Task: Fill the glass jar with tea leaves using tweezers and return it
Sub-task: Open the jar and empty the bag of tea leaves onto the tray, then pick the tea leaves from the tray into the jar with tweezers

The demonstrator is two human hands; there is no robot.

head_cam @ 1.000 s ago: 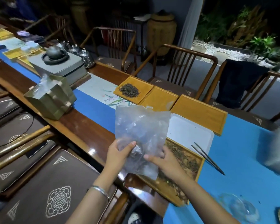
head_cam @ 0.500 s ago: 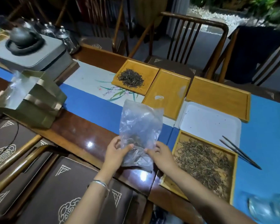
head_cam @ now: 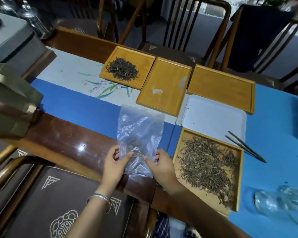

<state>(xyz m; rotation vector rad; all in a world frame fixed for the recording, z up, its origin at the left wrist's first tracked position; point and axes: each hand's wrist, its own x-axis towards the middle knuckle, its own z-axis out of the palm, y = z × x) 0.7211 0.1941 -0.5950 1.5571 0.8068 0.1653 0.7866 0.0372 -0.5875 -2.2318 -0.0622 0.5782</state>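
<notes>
Head view, plastic bag (head_cam: 140, 133) in both hands, tea leaves (head_cam: 207, 164) in wooden tray (head_cam: 240, 170)

Tweezers (head_cam: 245, 146) right of leaf tray (head_cam: 238, 177).

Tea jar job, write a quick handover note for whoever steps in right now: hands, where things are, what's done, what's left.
Hands: left hand and right hand both pinch the lower part of a clear plastic bag over the table's near edge.
Things: tweezers lie untouched, partly on the white tray. Loose tea leaves fill the near wooden tray; darker tea sits on the far one. Glassware lies blurred at near right.
Done: nothing shows in the glass yet.
Left: put down the bag, take tweezers, fill the jar, return it.
</notes>
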